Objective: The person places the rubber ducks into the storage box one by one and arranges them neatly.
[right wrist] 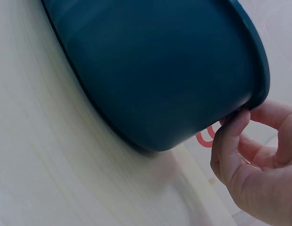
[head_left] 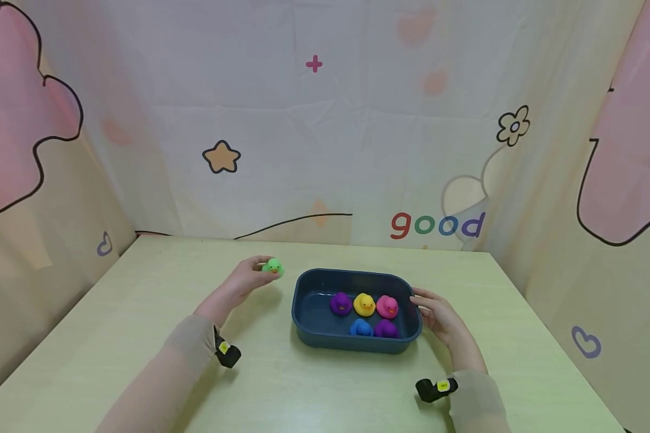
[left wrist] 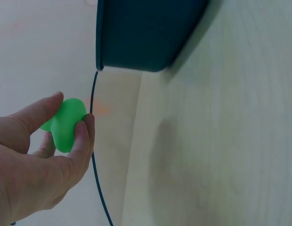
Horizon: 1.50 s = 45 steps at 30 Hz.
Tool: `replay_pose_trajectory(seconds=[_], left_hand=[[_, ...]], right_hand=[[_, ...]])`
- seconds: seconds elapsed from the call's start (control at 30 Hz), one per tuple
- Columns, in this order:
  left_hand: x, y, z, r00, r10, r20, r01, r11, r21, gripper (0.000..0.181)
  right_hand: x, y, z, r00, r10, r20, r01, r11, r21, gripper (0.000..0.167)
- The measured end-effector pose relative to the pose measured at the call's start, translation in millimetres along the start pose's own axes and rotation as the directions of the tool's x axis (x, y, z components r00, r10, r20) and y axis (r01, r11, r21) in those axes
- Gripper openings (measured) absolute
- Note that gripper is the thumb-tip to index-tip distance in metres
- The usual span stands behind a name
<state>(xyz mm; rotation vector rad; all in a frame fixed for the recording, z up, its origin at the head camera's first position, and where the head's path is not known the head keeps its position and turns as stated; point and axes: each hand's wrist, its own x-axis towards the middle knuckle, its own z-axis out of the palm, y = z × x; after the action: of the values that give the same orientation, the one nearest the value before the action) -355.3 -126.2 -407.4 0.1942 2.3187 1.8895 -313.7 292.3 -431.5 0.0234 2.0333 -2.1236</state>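
My left hand (head_left: pixel 245 279) holds a small green rubber duck (head_left: pixel 273 267) above the table, left of the dark blue tub (head_left: pixel 325 341). In the left wrist view the thumb and fingers pinch the duck's green body (left wrist: pixel 67 126). At the tub's right end, my right hand (head_left: pixel 439 316) grips the rim, fingers bent against the edge in the right wrist view. Inside the tub sit a purple duck (head_left: pixel 340 304), a yellow duck (head_left: pixel 364 305) and a pink duck (head_left: pixel 387 307). Nearer its front wall are a blue duck (head_left: pixel 361 328) and another purple duck (head_left: pixel 386 329), both partly hidden.
The pale wooden table (head_left: pixel 314 391) extends around the tub to a back edge. Behind it hangs a printed cloth (head_left: pixel 303 150) with a star, a flower and the word "good". More cloth hangs along both sides. Each wrist wears a small black camera (head_left: pixel 227 353).
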Motion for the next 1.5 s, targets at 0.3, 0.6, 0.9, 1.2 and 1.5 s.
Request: replay_pose_trajectory(seconds=[0.3,0.6,0.9,1.2,1.5], left_hand=[[-3.8,19.4,24.0,0.998,0.040,0.040,-0.041,0.999,0.017,0.055],[-11.8,39.4,54.0,0.993,0.051,0.103,-0.055,0.998,0.037,0.048],[-19.7,44.0,81.3,0.985,0.020,0.174,-0.034,0.997,0.076,0.043],[-24.3,35.5,100.9,0.984,-0.013,0.176,-0.008,0.993,0.118,0.039],[-25.7,29.5,114.5,0.984,-0.029,0.177,-0.016,0.969,0.247,0.037]], right_hand=[[-1.7,-1.4,0.9,1.000,0.005,0.000,-0.005,1.000,0.012,0.049],[-1.0,-1.6,0.5,1.000,0.011,0.004,-0.011,1.000,0.017,0.049],[-0.7,-1.2,-0.7,1.000,0.005,0.006,-0.005,1.000,0.014,0.044],[-1.8,-1.8,-0.4,1.000,0.004,0.012,-0.005,1.000,0.031,0.037],[-1.4,-3.0,0.1,1.000,0.010,0.011,-0.010,0.999,0.039,0.034]])
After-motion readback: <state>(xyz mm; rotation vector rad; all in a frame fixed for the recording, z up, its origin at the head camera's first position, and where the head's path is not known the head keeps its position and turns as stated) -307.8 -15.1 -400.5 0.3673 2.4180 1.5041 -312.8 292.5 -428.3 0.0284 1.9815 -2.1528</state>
